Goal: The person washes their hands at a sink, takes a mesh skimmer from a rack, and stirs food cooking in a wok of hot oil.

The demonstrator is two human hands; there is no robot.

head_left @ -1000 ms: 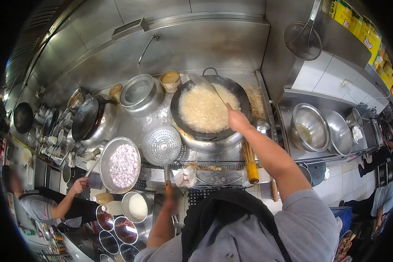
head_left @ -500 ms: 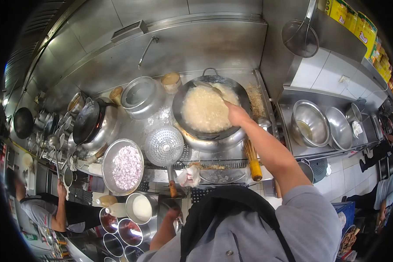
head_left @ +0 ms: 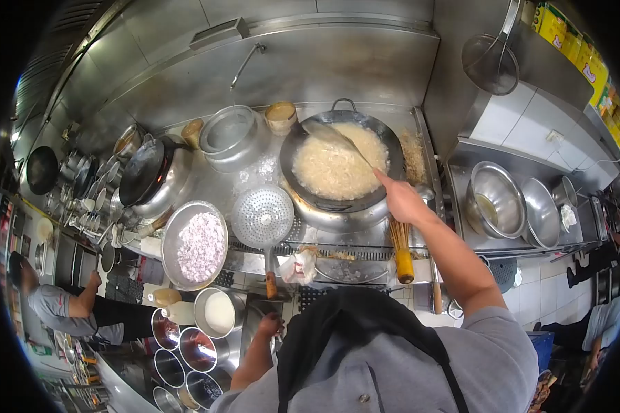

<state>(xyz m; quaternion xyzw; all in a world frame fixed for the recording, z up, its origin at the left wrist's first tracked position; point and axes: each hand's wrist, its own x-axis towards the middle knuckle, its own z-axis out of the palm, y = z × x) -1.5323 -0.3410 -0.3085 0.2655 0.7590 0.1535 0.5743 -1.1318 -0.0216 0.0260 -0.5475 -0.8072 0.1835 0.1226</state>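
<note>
My right hand (head_left: 405,199) is closed around the handle of a metal wok spatula (head_left: 344,141). Its blade lies at the back left of a large black wok (head_left: 393,148), partly in a pale, bubbling mixture (head_left: 341,165). The wok sits on the burner, and its loop handle points to the back wall. Low by my body, my left hand (head_left: 270,323) has its fingers curled beside the counter's front edge. What they grip there is mostly hidden. A perforated skimmer (head_left: 262,215) with a wooden handle lies left of the wok.
A bowl of chopped pinkish pieces (head_left: 198,248) stands left of the skimmer. Behind it are a lidded-looking metal pot (head_left: 229,138) and another wok (head_left: 141,172). A bamboo brush (head_left: 401,255) rests at the front right. Steel bowls (head_left: 496,199) stand right. A co-worker (head_left: 62,299) is at far left.
My right hand has drawn back toward the front right, and more of the spatula shows. Its blade has moved toward the wok's left rim. The whole view has shifted slightly.
</note>
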